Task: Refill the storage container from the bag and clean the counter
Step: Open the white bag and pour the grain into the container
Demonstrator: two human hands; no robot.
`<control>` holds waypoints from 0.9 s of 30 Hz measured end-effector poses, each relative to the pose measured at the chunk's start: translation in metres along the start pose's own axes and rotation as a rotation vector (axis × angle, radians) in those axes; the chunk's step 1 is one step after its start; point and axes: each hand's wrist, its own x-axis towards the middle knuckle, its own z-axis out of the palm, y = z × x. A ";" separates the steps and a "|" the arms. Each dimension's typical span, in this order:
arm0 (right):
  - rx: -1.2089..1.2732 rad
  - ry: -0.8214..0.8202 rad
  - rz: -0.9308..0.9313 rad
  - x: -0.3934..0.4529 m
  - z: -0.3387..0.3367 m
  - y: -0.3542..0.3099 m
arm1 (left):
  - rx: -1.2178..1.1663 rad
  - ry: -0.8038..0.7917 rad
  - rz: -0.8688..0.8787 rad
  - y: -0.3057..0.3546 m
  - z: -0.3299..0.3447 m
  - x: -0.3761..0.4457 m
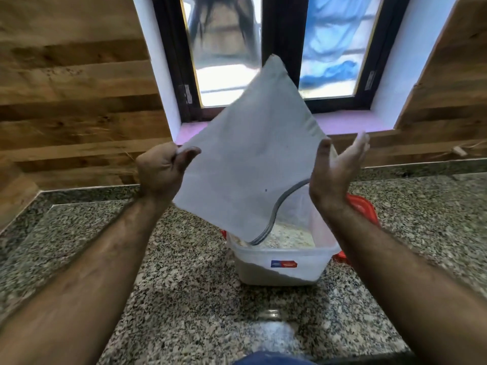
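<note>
Left hand (pixel 163 169): raised above the counter (pixel 184 272), forearm angled up from the lower left, fingers curled and thumb pressed down, pinching the left corner of the bag (pixel 250 159). Wrist is bent slightly inward.

Right hand (pixel 337 167): raised at about the same height, forearm rising from the lower right, palm facing left toward the bag. Fingers are spread and extended upward, blurred. The thumb lies at the bag's right edge; whether the palm touches the bag cannot be told.

Bag: pale, flat, held tilted like a diamond with one corner up in front of the window (pixel 263 48). Its open mouth, edged with a grey zip strip, hangs down into the container (pixel 284 267).

Container: clear plastic tub standing on the counter, directly under the bag, partly filled with a pale grainy material, piled higher on the left side. A red lid (pixel 361 206) lies behind it to the right, partly hidden by the right forearm.
</note>
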 end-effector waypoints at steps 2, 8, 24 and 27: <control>0.138 0.022 0.138 -0.007 0.005 -0.002 | -0.129 0.048 -0.147 -0.006 -0.010 -0.011; 0.401 -0.453 0.243 -0.033 0.033 -0.022 | -0.347 0.186 -0.650 -0.015 -0.018 -0.051; 0.354 -1.007 0.727 -0.114 0.153 -0.093 | -0.269 0.021 -1.461 -0.078 -0.066 -0.179; 0.182 -1.075 0.676 -0.156 0.180 -0.064 | -0.085 -0.059 -1.373 -0.106 -0.095 -0.212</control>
